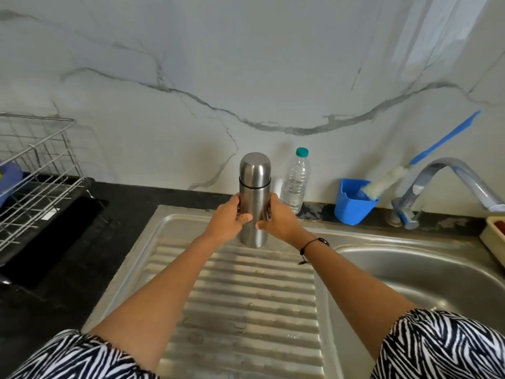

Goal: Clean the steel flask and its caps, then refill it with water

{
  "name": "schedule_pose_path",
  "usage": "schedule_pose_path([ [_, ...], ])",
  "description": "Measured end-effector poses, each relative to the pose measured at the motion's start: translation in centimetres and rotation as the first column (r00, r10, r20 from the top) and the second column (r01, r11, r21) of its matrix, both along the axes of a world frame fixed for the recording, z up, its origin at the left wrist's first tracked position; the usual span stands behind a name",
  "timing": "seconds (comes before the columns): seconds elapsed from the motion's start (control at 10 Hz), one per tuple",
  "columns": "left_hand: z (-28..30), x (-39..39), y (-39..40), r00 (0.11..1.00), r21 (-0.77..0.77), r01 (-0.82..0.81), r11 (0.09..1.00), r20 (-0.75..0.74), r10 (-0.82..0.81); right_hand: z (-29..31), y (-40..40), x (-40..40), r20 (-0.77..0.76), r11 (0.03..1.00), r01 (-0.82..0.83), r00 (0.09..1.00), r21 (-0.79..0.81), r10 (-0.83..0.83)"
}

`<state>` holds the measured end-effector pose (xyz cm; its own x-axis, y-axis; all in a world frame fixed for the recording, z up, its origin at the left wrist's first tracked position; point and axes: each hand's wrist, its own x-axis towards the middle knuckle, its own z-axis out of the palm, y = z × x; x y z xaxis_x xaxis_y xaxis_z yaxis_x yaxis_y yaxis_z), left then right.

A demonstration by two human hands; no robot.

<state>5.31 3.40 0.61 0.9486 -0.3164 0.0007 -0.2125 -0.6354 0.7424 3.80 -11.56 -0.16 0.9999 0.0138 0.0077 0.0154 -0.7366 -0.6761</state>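
Observation:
A steel flask stands upright at the back of the ribbed steel draining board, its rounded steel cap on top. My left hand wraps its lower body from the left. My right hand grips it from the right, so both hands hold the flask. A clear plastic water bottle with a teal lid stands just behind and to the right, against the wall.
A blue tub holds a blue-handled bottle brush. The tap arches over the sink basin at right. A wire dish rack sits on the dark counter at left. A cream tray lies at the right edge.

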Motion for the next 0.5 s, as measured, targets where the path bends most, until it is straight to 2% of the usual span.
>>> schedule_pose_path([
  [0.1,0.1,-0.3,-0.1,1.000,0.050,-0.012,0.999,0.023,0.011,0.3,0.2,-0.3,-0.009,1.000,0.005,1.000,-0.016,-0.005],
  [0.3,1.1,-0.8,0.9,0.997,0.074,0.064,0.995,0.031,-0.066,2.0,0.0,-1.2,-0.030,0.992,-0.007,1.000,-0.126,0.004],
  [0.4,2.8,-0.3,2.1,0.995,0.113,0.083,0.990,0.038,-0.088,4.6,-1.0,-1.8,0.053,0.987,0.104,0.994,-0.126,-0.098],
  [0.5,6.0,-0.4,2.5,0.970,0.154,0.104,0.983,0.200,-0.134,8.2,-2.4,-3.4,0.179,0.978,0.190,0.969,-0.087,-0.172],
])
